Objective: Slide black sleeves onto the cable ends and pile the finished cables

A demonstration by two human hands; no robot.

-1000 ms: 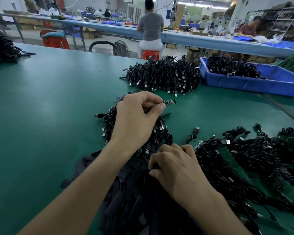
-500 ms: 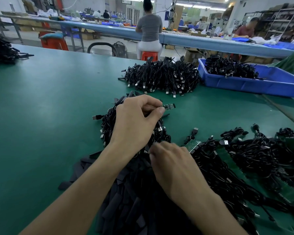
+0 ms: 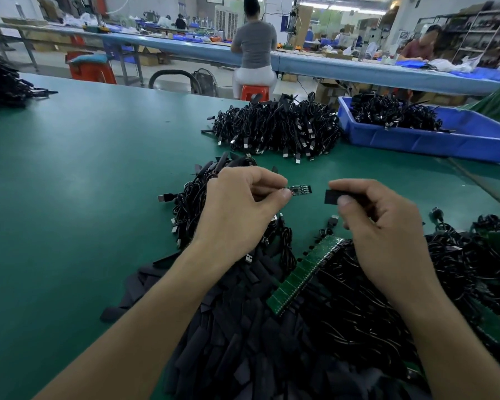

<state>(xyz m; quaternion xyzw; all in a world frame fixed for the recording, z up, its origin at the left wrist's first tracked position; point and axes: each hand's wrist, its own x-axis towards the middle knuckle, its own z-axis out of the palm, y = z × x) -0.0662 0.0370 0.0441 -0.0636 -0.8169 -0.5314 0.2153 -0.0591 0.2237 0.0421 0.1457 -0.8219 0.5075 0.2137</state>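
My left hand (image 3: 240, 209) pinches a cable end, a small circuit board (image 3: 300, 189) that sticks out to the right of thumb and forefinger. My right hand (image 3: 378, 223) holds a flat black sleeve (image 3: 331, 196) a short gap to the right of the board, its open end facing it. The two are apart. Under my forearms lies a heap of loose black sleeves (image 3: 237, 336). A small pile of cables (image 3: 194, 197) sits behind my left hand, partly hidden by it.
A large cable pile (image 3: 274, 128) lies farther back on the green table (image 3: 84, 174), next to a blue bin (image 3: 445, 140) holding more cables. Tangled cables with green board strips (image 3: 303, 275) fill the right side. Another black heap (image 3: 3, 82) is far left. People work at benches behind.
My right hand has lifted from the sleeve heap with one black sleeve and come up level with the board. My left hand kept hold of the board end.
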